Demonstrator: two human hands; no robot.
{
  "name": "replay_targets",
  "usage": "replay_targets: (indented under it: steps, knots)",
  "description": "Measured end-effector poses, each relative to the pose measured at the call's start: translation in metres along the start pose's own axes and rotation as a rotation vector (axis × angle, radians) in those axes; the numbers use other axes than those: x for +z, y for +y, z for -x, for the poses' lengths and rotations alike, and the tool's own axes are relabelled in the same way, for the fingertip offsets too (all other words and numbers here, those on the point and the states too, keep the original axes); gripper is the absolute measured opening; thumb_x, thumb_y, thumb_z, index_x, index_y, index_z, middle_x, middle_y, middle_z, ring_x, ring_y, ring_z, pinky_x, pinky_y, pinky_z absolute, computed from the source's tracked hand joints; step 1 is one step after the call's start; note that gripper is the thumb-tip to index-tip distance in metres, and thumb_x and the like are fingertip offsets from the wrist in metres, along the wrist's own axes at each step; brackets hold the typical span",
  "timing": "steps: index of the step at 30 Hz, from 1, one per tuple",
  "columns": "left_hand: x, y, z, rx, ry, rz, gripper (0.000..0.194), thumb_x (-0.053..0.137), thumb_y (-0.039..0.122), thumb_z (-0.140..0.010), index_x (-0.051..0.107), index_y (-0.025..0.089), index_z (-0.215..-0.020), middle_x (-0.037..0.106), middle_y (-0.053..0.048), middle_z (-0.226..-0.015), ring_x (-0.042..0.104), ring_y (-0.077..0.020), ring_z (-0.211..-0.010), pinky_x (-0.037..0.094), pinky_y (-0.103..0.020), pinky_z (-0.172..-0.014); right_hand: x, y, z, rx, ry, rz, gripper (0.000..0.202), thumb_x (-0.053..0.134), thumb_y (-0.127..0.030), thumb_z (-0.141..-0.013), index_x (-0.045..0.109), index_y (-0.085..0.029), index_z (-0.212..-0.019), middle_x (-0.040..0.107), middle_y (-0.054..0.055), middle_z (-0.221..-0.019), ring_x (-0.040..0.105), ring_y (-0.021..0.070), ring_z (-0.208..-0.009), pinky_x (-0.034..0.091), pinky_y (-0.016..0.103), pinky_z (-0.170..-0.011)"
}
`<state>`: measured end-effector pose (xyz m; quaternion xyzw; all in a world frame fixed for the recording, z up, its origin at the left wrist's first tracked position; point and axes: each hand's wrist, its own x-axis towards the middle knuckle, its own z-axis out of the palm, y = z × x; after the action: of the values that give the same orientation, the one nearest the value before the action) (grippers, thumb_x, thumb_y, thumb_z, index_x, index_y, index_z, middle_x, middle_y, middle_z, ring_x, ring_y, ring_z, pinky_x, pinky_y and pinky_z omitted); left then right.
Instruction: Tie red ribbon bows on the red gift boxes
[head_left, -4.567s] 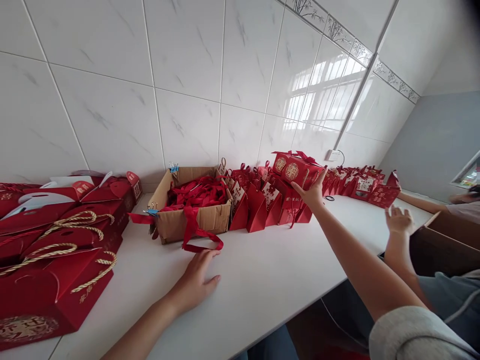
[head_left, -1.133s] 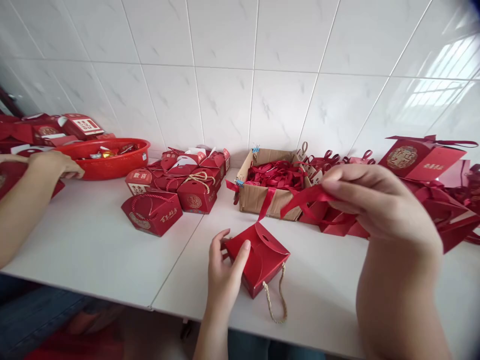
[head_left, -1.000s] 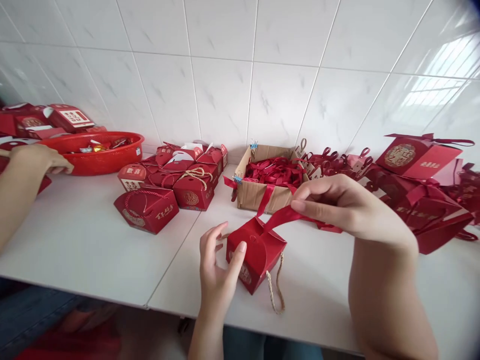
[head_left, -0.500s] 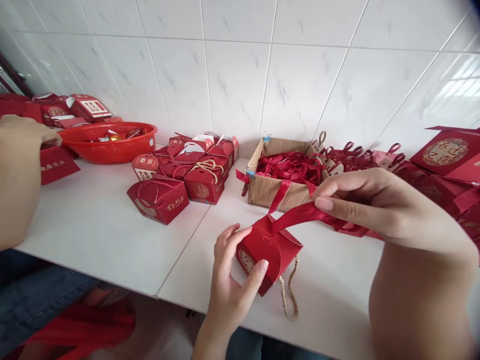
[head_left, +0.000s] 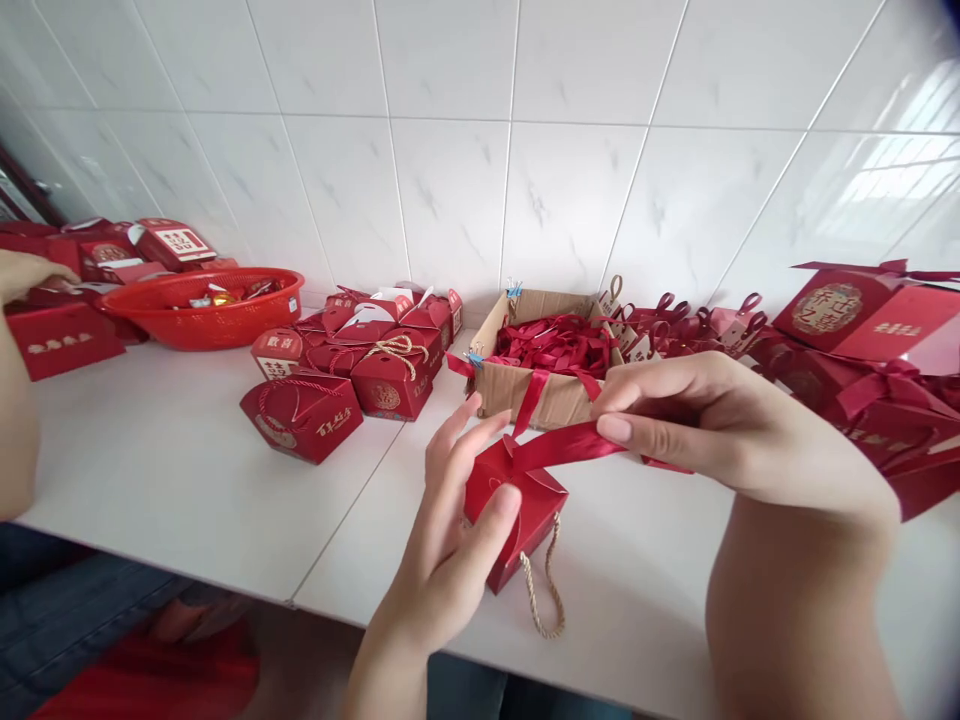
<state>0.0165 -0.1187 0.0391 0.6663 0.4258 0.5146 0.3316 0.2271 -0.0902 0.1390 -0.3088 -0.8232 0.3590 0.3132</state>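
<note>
A small red gift box (head_left: 529,505) with a twisted beige cord handle (head_left: 551,610) sits tilted on the white table in front of me. My left hand (head_left: 465,520) is beside it with fingers apart, thumb over the box's near side; whether the fingertips touch it I cannot tell. Between the thumb and fingers of my right hand (head_left: 660,420) is a dark red ribbon (head_left: 559,447). The ribbon runs from the top of the box toward the right. Behind the box stands a cardboard box (head_left: 551,395) filled with red ribbons (head_left: 555,340).
Several closed red boxes (head_left: 390,375) stand left of centre, one with a red cord (head_left: 300,415) in front. A red plastic basket (head_left: 202,310) holds small wrapped items. More boxes (head_left: 855,320) crowd the right. Another person's arm (head_left: 19,390) reaches in at far left.
The view has shifted slightly right and up. My left hand's fingers have lifted and spread away from the box top. My right hand still pinches the ribbon.
</note>
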Motion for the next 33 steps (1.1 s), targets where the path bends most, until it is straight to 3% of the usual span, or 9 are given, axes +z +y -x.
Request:
replay_targets:
  steps: [2, 5, 9, 12, 16, 19, 24, 28, 33]
  knots:
    - [0.002, 0.017, -0.015, 0.004, -0.023, 0.01, 0.027, 0.052, 0.042, -0.089, 0.061, 0.032, -0.113, 0.036, -0.001, -0.148, 0.023, -0.0279, -0.141, 0.028, -0.046, -0.112, -0.003, -0.001, 0.001, -0.016, 0.028, -0.006, 0.022, 0.061, -0.032, -0.087, 0.062, -0.018, -0.07, 0.05, -0.002, -0.061, 0.038, 0.0086, -0.052, 0.032, 0.021, -0.046]
    - [0.005, 0.031, -0.031, 0.04, -0.073, 0.044, 0.015, 0.057, 0.034, -0.086, 0.065, 0.025, -0.095, 0.056, -0.005, -0.129, 0.042, -0.0282, -0.13, 0.035, -0.044, -0.108, -0.007, 0.002, 0.003, -0.002, 0.11, 0.024, 0.022, 0.06, -0.034, -0.087, 0.063, -0.018, -0.072, 0.05, -0.001, -0.06, 0.041, 0.0096, -0.054, 0.033, 0.022, -0.046]
    - [0.007, 0.025, -0.032, -0.068, -0.082, 0.206, 0.025, 0.059, 0.033, -0.086, 0.064, 0.022, -0.108, 0.065, -0.008, -0.116, 0.058, -0.0248, -0.112, 0.045, -0.035, -0.096, -0.013, 0.01, 0.007, 0.066, 0.23, 0.127, 0.026, 0.058, -0.042, -0.087, 0.067, -0.02, -0.077, 0.051, 0.0, -0.06, 0.045, 0.011, -0.053, 0.032, 0.022, -0.042]
    - [0.01, 0.012, -0.027, -0.162, -0.011, 0.277, 0.023, 0.058, 0.036, -0.086, 0.067, 0.019, -0.1, 0.07, -0.006, -0.096, 0.063, -0.0228, -0.097, 0.046, -0.032, -0.088, -0.017, 0.016, 0.007, 0.078, 0.239, 0.196, 0.03, 0.057, -0.046, -0.086, 0.068, -0.02, -0.076, 0.056, 0.001, -0.062, 0.051, 0.0127, -0.056, 0.035, 0.022, -0.043]
    - [0.017, 0.003, -0.025, -0.148, 0.087, 0.284, 0.021, 0.058, 0.036, -0.086, 0.069, 0.018, -0.086, 0.07, -0.004, -0.083, 0.064, -0.0209, -0.087, 0.046, -0.03, -0.082, -0.018, 0.022, 0.005, 0.105, 0.148, 0.265, 0.029, 0.057, -0.045, -0.086, 0.069, -0.019, -0.078, 0.059, 0.001, -0.062, 0.051, 0.0116, -0.051, 0.036, 0.022, -0.042]
    - [0.018, 0.003, -0.025, -0.128, 0.149, 0.266, 0.02, 0.058, 0.034, -0.085, 0.068, 0.018, -0.082, 0.069, -0.004, -0.081, 0.064, -0.0197, -0.083, 0.047, -0.028, -0.077, -0.016, 0.028, 0.002, 0.143, -0.017, 0.264, 0.024, 0.056, -0.04, -0.089, 0.068, -0.02, -0.097, 0.061, -0.001, -0.063, 0.051, 0.0103, -0.047, 0.039, 0.022, -0.042]
    - [0.014, 0.001, -0.024, -0.135, 0.044, 0.209, 0.019, 0.058, 0.034, -0.085, 0.066, 0.018, -0.08, 0.068, -0.004, -0.081, 0.063, -0.0196, -0.081, 0.048, -0.026, -0.072, -0.009, 0.041, -0.006, 0.089, -0.112, 0.263, 0.042, 0.055, -0.038, -0.089, 0.053, -0.025, -0.13, 0.068, 0.006, -0.103, 0.064, 0.0178, -0.087, 0.052, 0.028, -0.071]
    - [0.013, -0.001, -0.023, -0.1, 0.01, 0.181, 0.018, 0.056, 0.033, -0.087, 0.065, 0.018, -0.082, 0.067, -0.004, -0.084, 0.062, -0.0199, -0.083, 0.047, -0.026, -0.073, -0.002, 0.044, -0.016, 0.102, -0.17, 0.213, 0.042, 0.056, -0.04, -0.088, 0.057, -0.026, -0.127, 0.062, 0.006, -0.122, 0.06, 0.0199, -0.104, 0.05, 0.029, -0.083]
    - [0.012, -0.004, -0.021, -0.038, -0.033, 0.143, 0.019, 0.054, 0.034, -0.088, 0.065, 0.019, -0.084, 0.065, -0.004, -0.085, 0.06, -0.0194, -0.081, 0.047, -0.028, -0.076, 0.001, 0.043, -0.026, 0.037, -0.303, 0.086, 0.041, 0.059, -0.047, -0.085, 0.062, -0.018, -0.114, 0.063, 0.007, -0.107, 0.059, 0.0173, -0.092, 0.048, 0.028, -0.077]
